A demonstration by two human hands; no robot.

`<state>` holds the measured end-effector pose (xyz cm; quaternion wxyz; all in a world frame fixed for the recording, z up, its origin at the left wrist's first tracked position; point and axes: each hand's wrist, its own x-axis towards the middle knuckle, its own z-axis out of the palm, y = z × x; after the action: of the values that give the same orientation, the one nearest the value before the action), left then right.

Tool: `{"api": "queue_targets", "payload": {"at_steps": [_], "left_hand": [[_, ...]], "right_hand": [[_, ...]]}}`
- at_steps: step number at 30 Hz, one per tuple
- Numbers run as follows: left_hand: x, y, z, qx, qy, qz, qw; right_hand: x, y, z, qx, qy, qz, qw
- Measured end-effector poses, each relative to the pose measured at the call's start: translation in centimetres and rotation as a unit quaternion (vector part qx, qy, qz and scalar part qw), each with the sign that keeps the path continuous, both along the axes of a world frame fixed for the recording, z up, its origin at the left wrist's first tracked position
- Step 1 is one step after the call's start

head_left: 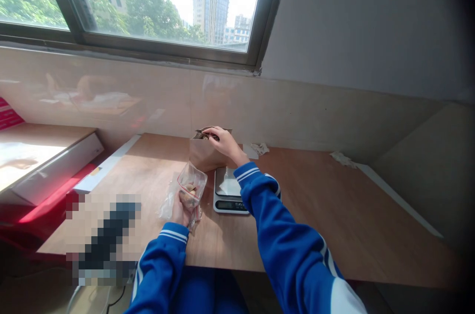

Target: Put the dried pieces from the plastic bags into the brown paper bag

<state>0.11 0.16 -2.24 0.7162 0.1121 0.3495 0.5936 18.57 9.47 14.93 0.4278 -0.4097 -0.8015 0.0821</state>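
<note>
My left hand [180, 212] is closed around a clear zip bag [193, 178] with several tan-brown pieces in its bottom. The bag's mouth gapes upward. My right hand [224, 143] is at the mouth of a brown paper bag [206, 153], its fingers bent over the rim. Dark brown pieces show by the fingers, but what they grip I cannot make out. Just in front of the paper bag is a white kitchen scale [232, 206], partly covered by my right sleeve. Something clear, like plastic film, lies on its plate.
More clear plastic [168, 200] lies beside my left hand on the wooden table [319, 205]. Crumpled white tissue [260, 148] is by the wall, with another piece [343, 159] farther right. A pixelated dark object [111, 230] is at front left. A window [166, 7] is above.
</note>
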Motion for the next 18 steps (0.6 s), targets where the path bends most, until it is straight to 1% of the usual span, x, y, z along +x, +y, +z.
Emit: {"api": "queue_targets", "payload": {"at_steps": [2, 8, 14, 18], "left_hand": [[-0.03, 0.12, -0.14, 0.001, 0.0, -0.002, 1.0], [-0.21, 0.17, -0.48, -0.001, -0.001, -0.015, 1.0], [-0.08, -0.05, -0.01, -0.005, -0.003, -0.014, 1.0], [-0.05, -0.1, 0.23, -0.006, -0.005, -0.005, 1.0]], "right_hand": [[-0.04, -0.3, 0.11, -0.007, -0.036, -0.01, 0.999], [-0.3, -1.04, 0.62, -0.039, -0.082, -0.09, 0.992], [-0.22, -0.91, 0.62, -0.074, -0.089, -0.07, 0.991], [-0.11, -0.77, 0.55, -0.061, -0.058, -0.073, 0.994]]}}
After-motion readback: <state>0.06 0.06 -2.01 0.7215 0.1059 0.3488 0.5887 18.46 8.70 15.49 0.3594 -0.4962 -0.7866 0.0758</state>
